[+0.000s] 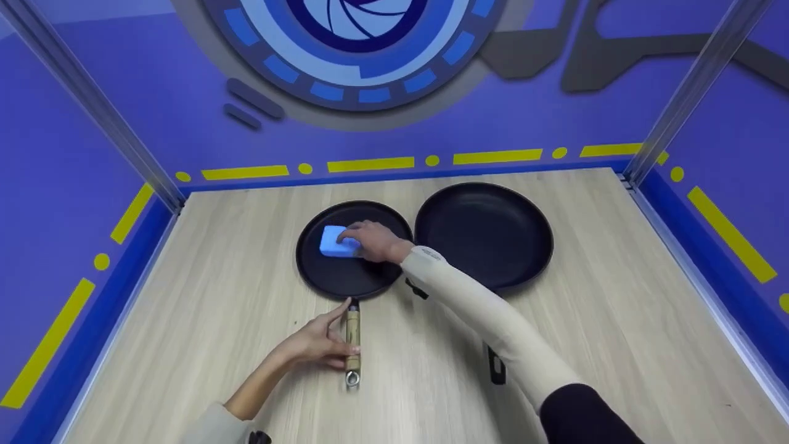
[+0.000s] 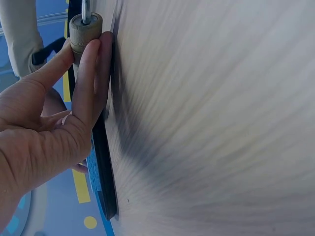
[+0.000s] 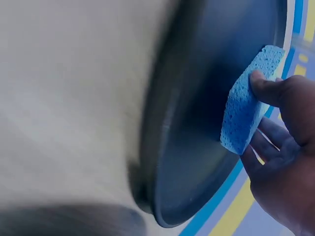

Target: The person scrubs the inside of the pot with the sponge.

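Observation:
A blue sponge (image 1: 335, 242) lies against the inside of the smaller black frying pan (image 1: 336, 280). My right hand (image 1: 374, 239) pinches it, thumb on one side and fingers on the other; in the right wrist view the porous sponge (image 3: 246, 103) shows in that hand (image 3: 285, 128). The pan's bamboo-like handle (image 1: 353, 333), with a metal ring at its end, points toward me. My left hand (image 1: 317, 339) grips this handle between thumb and fingers. In the left wrist view the left hand (image 2: 59, 118) holds the handle's end (image 2: 84, 34).
A larger black pan (image 1: 487, 234) stands to the right, against the smaller one. Its dark handle (image 1: 496, 367) is partly hidden under my right sleeve (image 1: 487, 314). Both pans rest on a wooden tabletop (image 1: 234, 259), with blue-purple panels (image 1: 370, 142) behind and at the sides.

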{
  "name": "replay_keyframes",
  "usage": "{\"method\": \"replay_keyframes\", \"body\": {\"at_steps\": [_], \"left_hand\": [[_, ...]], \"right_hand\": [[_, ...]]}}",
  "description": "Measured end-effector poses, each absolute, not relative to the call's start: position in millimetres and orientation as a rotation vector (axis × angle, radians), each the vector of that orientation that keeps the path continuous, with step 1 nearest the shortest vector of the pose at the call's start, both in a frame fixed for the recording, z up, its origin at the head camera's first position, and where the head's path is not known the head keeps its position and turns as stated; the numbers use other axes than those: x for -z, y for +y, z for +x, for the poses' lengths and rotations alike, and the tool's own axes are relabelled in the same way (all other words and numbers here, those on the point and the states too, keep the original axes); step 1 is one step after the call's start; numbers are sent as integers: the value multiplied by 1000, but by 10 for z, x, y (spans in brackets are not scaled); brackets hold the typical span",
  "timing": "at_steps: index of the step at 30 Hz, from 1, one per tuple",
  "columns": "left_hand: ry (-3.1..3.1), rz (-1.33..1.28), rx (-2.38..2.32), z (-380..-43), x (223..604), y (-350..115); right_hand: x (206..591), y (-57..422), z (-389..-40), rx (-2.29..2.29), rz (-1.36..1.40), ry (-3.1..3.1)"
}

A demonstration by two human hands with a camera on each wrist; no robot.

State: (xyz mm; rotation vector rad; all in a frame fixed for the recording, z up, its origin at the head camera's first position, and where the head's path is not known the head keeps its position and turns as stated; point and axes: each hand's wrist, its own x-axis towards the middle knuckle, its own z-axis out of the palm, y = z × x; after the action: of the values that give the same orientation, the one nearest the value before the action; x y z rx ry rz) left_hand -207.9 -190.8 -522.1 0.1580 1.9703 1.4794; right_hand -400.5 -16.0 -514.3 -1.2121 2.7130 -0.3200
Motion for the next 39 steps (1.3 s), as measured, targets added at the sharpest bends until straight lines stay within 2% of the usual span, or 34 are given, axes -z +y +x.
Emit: {"method": "replay_keyframes", "body": {"at_steps": [9,15,23,31,35,39], "left_hand": [[2043,132,-1464,-2174,5142,-1913],[2078,128,-1448,-2161,5127,-1928],[2121,137,-1409,-2125,5074,-1900],[2135,136,-1387,-1999,5128,-1828],[2132,130,-1386,-1978,5135,-1818],[2130,140,-1387,-2008,5105,-1845]], "right_hand": [[5050,-45,-3664,332,-1460,2578],[5027,-45,-3600,306,-1463,2548],[5035,-94,-3918,425,-1346,2598],[5136,-37,-4326,385,-984,2847],[5175,-17,-4363,327,-878,2906],[5170,-30,-4287,196,-961,2918]]}}
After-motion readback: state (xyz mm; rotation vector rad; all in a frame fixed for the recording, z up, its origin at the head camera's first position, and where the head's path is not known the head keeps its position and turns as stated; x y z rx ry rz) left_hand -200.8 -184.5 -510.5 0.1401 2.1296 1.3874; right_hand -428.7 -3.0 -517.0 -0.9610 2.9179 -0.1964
